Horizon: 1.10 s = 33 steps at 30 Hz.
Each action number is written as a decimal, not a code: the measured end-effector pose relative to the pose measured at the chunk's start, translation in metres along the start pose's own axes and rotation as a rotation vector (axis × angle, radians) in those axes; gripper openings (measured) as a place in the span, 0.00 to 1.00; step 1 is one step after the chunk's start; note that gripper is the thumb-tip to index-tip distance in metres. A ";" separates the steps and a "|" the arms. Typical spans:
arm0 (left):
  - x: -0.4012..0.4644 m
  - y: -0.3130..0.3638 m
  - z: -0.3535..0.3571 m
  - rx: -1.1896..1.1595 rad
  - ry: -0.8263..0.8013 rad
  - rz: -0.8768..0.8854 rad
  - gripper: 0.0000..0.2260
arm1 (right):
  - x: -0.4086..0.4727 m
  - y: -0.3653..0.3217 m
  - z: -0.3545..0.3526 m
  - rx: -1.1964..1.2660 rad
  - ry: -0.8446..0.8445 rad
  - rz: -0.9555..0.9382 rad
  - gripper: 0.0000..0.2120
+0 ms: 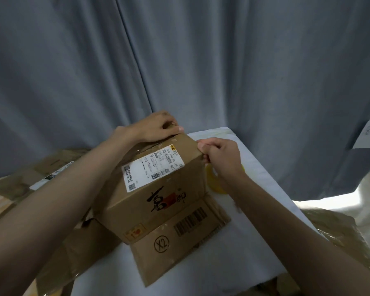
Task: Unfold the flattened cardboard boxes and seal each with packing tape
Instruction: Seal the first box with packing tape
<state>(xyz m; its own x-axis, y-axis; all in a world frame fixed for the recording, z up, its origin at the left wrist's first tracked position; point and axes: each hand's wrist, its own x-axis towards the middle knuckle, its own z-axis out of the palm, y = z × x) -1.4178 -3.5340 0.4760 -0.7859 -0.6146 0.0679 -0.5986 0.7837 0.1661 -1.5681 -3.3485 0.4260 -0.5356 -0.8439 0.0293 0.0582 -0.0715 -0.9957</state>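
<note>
A brown cardboard box (158, 195) with a white shipping label stands on the white table (233, 253), its lower flap folded out toward me. My left hand (158, 127) grips the box's far top edge, fingers curled over it. My right hand (220, 154) pinches the box's right top corner. A yellowish roll of packing tape (214, 180) lies on the table just right of the box, partly hidden behind my right wrist.
Flattened cardboard boxes (36, 178) are piled at the left, and more cardboard (77, 253) lies at the lower left. Crumpled brown material (340, 231) sits at the right. A grey curtain (201, 60) hangs close behind the table.
</note>
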 end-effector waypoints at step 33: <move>-0.006 0.046 -0.077 -0.005 0.308 -0.069 0.22 | 0.021 -0.042 -0.010 0.218 0.108 -0.062 0.11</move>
<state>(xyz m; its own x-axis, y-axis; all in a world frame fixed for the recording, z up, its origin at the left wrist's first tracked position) -1.4284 -3.5012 0.5587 -0.6591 -0.6651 0.3510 -0.6474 0.7393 0.1852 -1.5903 -3.3574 0.4673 -0.6302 -0.7734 0.0686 0.1965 -0.2443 -0.9496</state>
